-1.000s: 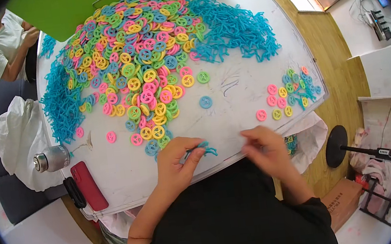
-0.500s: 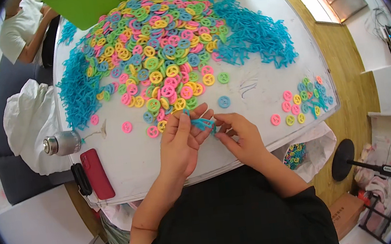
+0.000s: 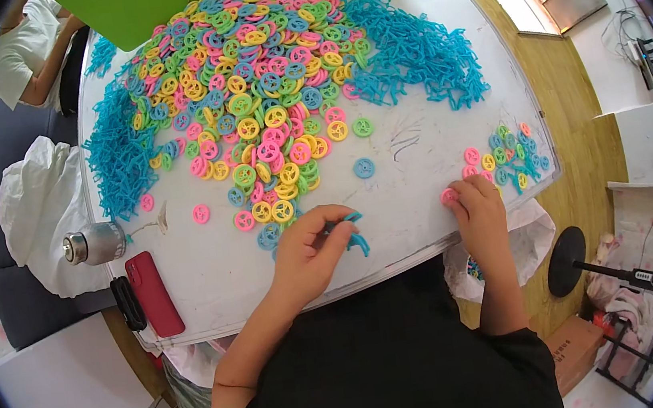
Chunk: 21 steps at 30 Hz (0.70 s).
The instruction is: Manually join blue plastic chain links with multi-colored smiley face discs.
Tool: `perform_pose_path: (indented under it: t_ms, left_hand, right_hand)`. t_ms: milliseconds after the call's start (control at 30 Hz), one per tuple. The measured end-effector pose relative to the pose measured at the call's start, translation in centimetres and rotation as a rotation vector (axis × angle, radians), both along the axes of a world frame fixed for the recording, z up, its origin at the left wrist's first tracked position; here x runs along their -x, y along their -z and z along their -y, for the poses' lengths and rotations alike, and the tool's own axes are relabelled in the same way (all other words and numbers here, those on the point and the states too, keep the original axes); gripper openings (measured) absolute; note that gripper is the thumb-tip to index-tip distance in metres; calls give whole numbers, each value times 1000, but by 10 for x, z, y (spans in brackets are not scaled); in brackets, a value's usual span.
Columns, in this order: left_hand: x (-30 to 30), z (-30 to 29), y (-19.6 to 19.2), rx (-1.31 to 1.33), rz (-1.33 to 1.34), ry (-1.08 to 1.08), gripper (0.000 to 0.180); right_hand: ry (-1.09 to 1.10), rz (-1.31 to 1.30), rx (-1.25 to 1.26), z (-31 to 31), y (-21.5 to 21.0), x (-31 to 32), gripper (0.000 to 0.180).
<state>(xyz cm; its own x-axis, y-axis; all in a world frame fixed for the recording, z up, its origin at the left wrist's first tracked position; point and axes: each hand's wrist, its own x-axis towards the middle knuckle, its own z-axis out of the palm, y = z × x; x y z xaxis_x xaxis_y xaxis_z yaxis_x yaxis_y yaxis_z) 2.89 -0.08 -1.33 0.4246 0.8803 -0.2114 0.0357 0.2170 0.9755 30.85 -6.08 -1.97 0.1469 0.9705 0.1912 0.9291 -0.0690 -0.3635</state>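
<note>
My left hand [image 3: 307, 256], near the table's front edge, pinches a blue forked plastic piece [image 3: 360, 242] whose prongs stick out to the right. Farther right, my right hand [image 3: 481, 214] reaches down to the tabletop with its fingertips closed on a pink plastic wheel [image 3: 448, 196]. More small wheels in pink, yellow, green and blue lie beyond these fingers, with a blue wheel [image 3: 510, 181] among them. A large heap of coloured wheels [image 3: 256, 83] fills the far middle of the table, and its near end reaches close to my left hand.
Piles of blue forked pieces [image 3: 418, 52] flank the heap. A green bin [image 3: 159, 9] stands behind it. At the left are a metal flask [image 3: 97, 243], a red phone [image 3: 154, 294] and a black case [image 3: 128, 303]. A white bag [image 3: 537, 232] hangs by the right edge. Another person [image 3: 28, 61] sits far left.
My hands have parted. The right one has moved right and down onto a pink wheel at the table's right side; the left has drawn slightly nearer, keeping the blue piece.
</note>
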Motion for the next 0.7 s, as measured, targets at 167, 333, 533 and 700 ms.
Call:
perform_pose_path:
  t_ms: [167, 333, 533, 700]
  left_hand:
    - [-10, 3, -3, 81, 69, 93, 20]
    - [-17, 8, 0, 77, 153, 75, 19]
    - [-15, 12, 1, -214, 65, -8, 21]
    - [-13, 4, -12, -786, -245, 41, 25]
  right_hand:
    - [-2, -1122, 338, -3, -13, 19, 8]
    - [-177, -1553, 266, -21, -21, 63, 4]
    - [-70, -1770, 361, -23, -23, 74, 5]
    - [-45, -1872, 427, -25, -15, 71, 6]
